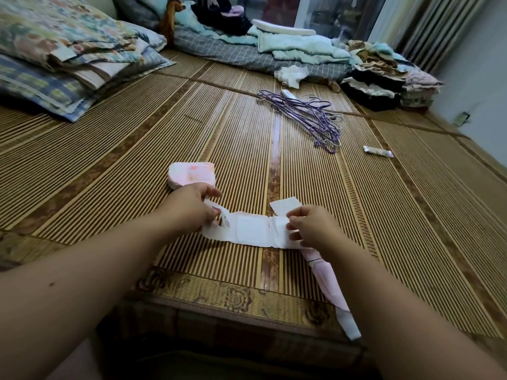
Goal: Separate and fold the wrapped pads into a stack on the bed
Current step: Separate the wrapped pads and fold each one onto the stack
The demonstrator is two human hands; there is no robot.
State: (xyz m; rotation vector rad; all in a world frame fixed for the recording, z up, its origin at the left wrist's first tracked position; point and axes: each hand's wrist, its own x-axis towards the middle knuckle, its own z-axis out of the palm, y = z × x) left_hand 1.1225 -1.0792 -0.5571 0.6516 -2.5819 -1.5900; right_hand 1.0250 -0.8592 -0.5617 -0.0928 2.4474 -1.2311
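Note:
A white pad (251, 231) lies unfolded and flat on the bamboo mat (109, 165) near the bed's front edge. My left hand (192, 207) pinches its left end, and my right hand (310, 224) pinches its right end. A pink wrapper strip (327, 278) trails from under my right hand toward the bed's edge. A small white flap (285, 205) sticks up just behind my right hand. A stack of folded pink pads (191, 174) sits on the mat just beyond my left hand.
Purple wire hangers (310, 116) lie mid-mat, with a small wrapped stick (378, 152) to their right. Pillows (68, 50) pile up at the far left. Folded bedding (288, 48) and clothes (384, 80) line the back, with a white cloth (292, 74) in front of them.

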